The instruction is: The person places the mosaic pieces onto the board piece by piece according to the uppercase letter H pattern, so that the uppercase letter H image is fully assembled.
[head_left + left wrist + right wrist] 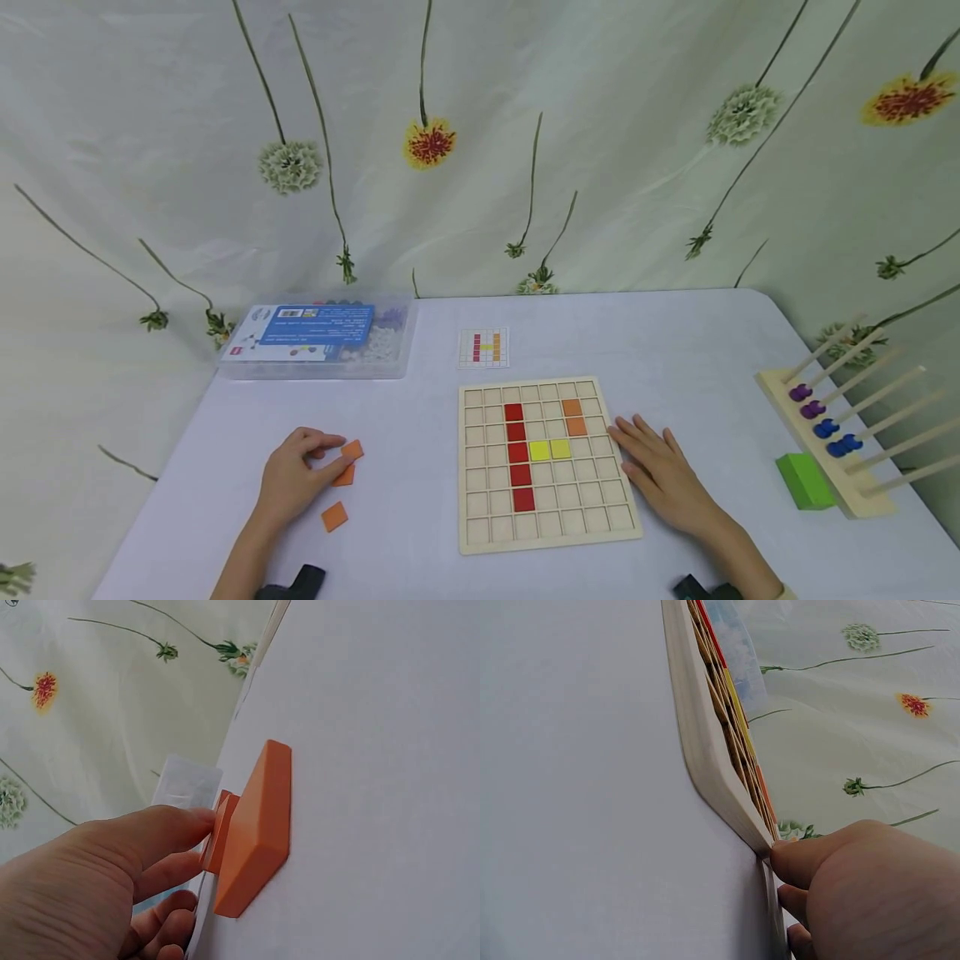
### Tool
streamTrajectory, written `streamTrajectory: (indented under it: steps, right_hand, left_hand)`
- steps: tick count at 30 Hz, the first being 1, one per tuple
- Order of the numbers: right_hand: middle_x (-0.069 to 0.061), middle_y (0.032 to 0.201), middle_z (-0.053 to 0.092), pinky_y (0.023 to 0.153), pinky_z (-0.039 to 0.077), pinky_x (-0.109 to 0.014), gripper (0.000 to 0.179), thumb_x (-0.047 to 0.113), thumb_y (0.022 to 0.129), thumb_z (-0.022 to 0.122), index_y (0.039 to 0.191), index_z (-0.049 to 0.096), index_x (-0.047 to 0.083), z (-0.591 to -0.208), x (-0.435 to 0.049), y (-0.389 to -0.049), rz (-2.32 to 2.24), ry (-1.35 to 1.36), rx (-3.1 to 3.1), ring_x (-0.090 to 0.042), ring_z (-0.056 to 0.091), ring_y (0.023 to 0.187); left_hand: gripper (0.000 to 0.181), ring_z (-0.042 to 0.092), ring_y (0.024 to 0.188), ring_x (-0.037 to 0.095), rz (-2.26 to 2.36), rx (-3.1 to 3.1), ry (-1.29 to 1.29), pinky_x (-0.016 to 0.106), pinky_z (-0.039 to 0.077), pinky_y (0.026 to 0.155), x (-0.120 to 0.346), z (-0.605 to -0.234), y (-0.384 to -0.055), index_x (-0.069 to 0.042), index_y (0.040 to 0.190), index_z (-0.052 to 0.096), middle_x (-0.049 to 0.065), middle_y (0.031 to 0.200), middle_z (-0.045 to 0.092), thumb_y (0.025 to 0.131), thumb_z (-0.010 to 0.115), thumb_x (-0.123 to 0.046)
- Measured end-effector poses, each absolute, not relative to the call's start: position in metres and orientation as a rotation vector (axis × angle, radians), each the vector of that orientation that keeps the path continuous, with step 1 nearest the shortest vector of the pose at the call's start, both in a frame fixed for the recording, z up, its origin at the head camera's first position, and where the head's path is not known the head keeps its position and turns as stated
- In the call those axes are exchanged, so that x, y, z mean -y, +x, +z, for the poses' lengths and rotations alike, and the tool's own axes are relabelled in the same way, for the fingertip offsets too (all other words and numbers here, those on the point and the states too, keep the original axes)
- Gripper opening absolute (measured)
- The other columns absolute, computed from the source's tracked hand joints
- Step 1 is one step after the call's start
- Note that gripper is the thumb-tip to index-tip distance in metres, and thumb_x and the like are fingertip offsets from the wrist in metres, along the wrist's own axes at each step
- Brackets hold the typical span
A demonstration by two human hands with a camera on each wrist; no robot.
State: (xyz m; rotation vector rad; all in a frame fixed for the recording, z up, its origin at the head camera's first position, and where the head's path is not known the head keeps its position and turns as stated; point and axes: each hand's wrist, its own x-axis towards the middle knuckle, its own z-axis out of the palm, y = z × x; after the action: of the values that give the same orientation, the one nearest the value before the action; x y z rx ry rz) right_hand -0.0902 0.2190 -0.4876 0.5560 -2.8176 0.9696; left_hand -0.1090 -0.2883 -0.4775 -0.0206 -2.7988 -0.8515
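My left hand (296, 471) pinches an orange square tile (353, 449) between thumb and fingertips, left of the board. Right under it lies a second orange tile (344, 476), and a third orange tile (334, 517) lies nearer to me. In the left wrist view that nearest tile stands large before the thumb. The wooden grid board (551, 533) carries a column of red tiles (517, 452), two yellow tiles (550, 450) in a row and two orange tiles (573, 417) at the upper right. With fingers extended, my right hand (663, 475) rests at the board's right edge.
Behind the board lies a small pattern card (483, 347). A clear plastic box (390, 358) with a blue label stands at the back left. At the right, a wooden peg rack (832, 446) with purple and blue beads leans on a green block (805, 482).
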Motion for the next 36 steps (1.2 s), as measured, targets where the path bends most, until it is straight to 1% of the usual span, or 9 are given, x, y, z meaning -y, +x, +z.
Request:
streamTrajectory:
  steps: [12,22,29,36]
  right_hand:
    - [-0.018,0.151,0.043,0.112,0.01,-0.069,0.046,0.017,0.098,0.055,0.143,0.05,0.01,-0.4891,-0.2196,-0.0903,0.971,0.558,2.817,-0.046,0.028,0.142]
    - [-0.017,0.151,0.042,0.112,0.009,-0.069,0.046,0.018,0.098,0.056,0.143,0.05,0.011,-0.491,-0.2196,-0.0913,0.974,0.556,2.819,-0.045,0.027,0.143]
    - [-0.016,0.151,0.043,0.111,0.01,-0.069,0.046,0.017,0.098,0.056,0.143,0.05,0.011,-0.4908,-0.2191,-0.0913,0.96,0.55,2.819,-0.045,0.028,0.143]
    - [-0.016,0.153,0.04,0.113,0.007,-0.067,0.047,0.018,0.098,0.055,0.144,0.048,0.011,-0.4852,-0.217,-0.0895,0.993,0.513,2.868,-0.044,0.025,0.145]
  left_hand:
    - [0.026,0.049,0.079,0.008,-0.845,2.803,0.033,0.024,0.041,0.065,0.2841,-0.4765,-0.1083,-0.013,0.094,0.077,0.0,0.091,0.061,0.076,0.083,-0.031]
    - [0.022,0.051,0.076,0.007,-0.821,2.775,-0.014,0.023,0.043,0.065,0.2854,-0.4777,-0.1114,-0.013,0.092,0.077,-0.003,0.087,0.061,0.074,0.084,-0.023]
    - [0.024,0.051,0.077,0.008,-0.823,2.82,-0.034,0.023,0.043,0.065,0.2877,-0.4752,-0.1128,-0.011,0.094,0.077,-0.001,0.088,0.062,0.074,0.084,-0.021]
    - [0.024,0.051,0.075,0.007,-0.886,2.824,-0.033,0.022,0.044,0.064,0.2853,-0.469,-0.1147,-0.008,0.096,0.074,0.0,0.086,0.063,0.075,0.083,-0.018]
